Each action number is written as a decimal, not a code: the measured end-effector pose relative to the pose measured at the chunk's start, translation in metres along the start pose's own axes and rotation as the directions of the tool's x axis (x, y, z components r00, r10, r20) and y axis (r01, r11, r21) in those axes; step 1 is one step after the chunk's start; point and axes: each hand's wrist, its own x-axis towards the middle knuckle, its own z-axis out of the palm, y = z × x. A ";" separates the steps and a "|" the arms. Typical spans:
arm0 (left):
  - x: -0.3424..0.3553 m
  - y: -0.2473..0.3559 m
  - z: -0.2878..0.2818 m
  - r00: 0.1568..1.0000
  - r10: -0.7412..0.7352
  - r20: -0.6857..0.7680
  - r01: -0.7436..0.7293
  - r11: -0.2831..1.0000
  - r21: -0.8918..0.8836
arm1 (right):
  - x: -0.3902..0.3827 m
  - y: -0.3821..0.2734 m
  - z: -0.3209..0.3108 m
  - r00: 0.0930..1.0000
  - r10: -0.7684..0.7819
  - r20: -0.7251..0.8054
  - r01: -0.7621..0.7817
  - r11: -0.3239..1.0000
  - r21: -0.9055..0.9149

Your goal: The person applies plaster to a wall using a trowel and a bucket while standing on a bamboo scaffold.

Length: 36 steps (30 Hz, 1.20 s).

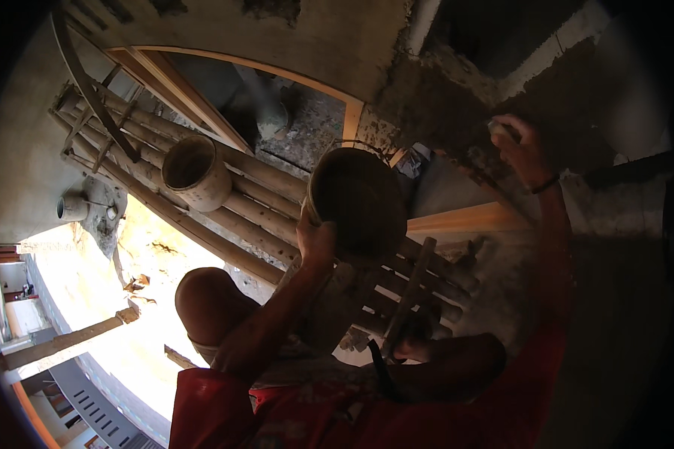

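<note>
My left hand point(317, 238) grips the rim of a dark, mortar-smeared bucket point(359, 202), tilted so that its shadowed mouth faces me. What lies inside it is too dark to tell. Up at the right, my right hand point(518, 150) is raised to the wall, fingers closed round a small object with a pale rounded end point(497, 129); its kind does not show. Dark, rough mortar point(457, 105) covers the wall beside that hand. A second bucket point(196, 173), crusted with dried mortar, stands on the scaffold poles to the left of the held one.
A scaffold of bamboo-like poles point(254, 217) runs beneath me, with a short crosspiece point(412, 292) near my knee. Wooden frames point(247, 63) border openings in the wall. A curved dark strip point(82, 82) rises at the left. Far below lie another bucket point(73, 207) and bright ground.
</note>
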 end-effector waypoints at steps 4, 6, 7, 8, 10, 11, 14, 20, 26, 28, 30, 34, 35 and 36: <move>-0.002 -0.003 0.006 0.997 0.053 0.062 -0.054 0.998 0.016 | -0.039 -0.031 -0.023 0.999 0.013 -0.032 -0.019 0.981 -0.192; -0.003 -0.006 0.014 0.993 0.060 0.103 -0.064 0.997 0.034 | -0.062 -0.021 -0.012 0.979 -0.190 0.080 0.206 0.917 -0.342; -0.003 -0.008 0.016 0.993 0.035 0.114 -0.044 0.996 0.074 | -0.072 -0.009 -0.001 0.948 -0.281 0.151 0.318 0.863 -0.393; -0.002 -0.008 0.005 0.997 0.024 0.076 -0.034 0.989 0.142 | -0.072 0.006 0.028 0.942 -0.244 0.230 0.311 0.894 -0.323; -0.010 -0.009 0.033 0.983 0.106 0.152 -0.122 0.987 0.102 | -0.110 0.019 0.041 0.956 -0.099 0.275 0.225 0.850 -0.476; -0.012 -0.008 0.034 0.977 0.156 0.147 -0.172 0.979 0.107 | -0.116 0.030 0.059 0.954 -0.082 0.287 0.240 0.783 -0.573; -0.022 0.000 0.051 0.939 0.220 0.266 -0.257 0.959 0.115 | -0.136 0.065 0.089 0.951 -0.175 0.254 0.307 0.457 -0.835; -0.038 -0.009 0.081 0.939 0.098 0.330 -0.223 0.903 0.366 | -0.150 0.117 0.118 0.961 -0.007 0.275 0.241 0.506 -0.828; -0.054 -0.023 0.107 0.868 0.224 0.443 -0.243 0.970 -0.014 | -0.169 0.151 0.114 0.916 0.165 0.365 0.084 0.812 -0.577; -0.055 -0.024 0.112 0.855 0.238 0.460 -0.215 0.971 -0.103 | -0.181 0.172 0.119 0.951 0.054 0.303 0.090 0.892 -0.443; -0.055 -0.027 0.115 0.853 0.222 0.473 -0.164 0.973 -0.162 | -0.188 0.185 0.118 0.977 -0.075 0.198 0.130 0.949 -0.286; -0.052 -0.025 0.109 0.897 0.048 0.440 0.021 0.988 -0.151 | -0.189 0.150 0.085 0.984 -0.100 0.150 0.140 0.948 -0.286; -0.053 -0.022 0.108 0.905 -0.009 0.425 0.081 0.985 -0.151 | -0.188 0.142 0.076 0.982 -0.133 0.136 0.166 0.947 -0.276; -0.050 -0.025 0.106 0.907 -0.005 0.422 0.084 0.982 -0.169 | -0.188 0.132 0.066 0.979 -0.165 0.123 0.192 0.944 -0.267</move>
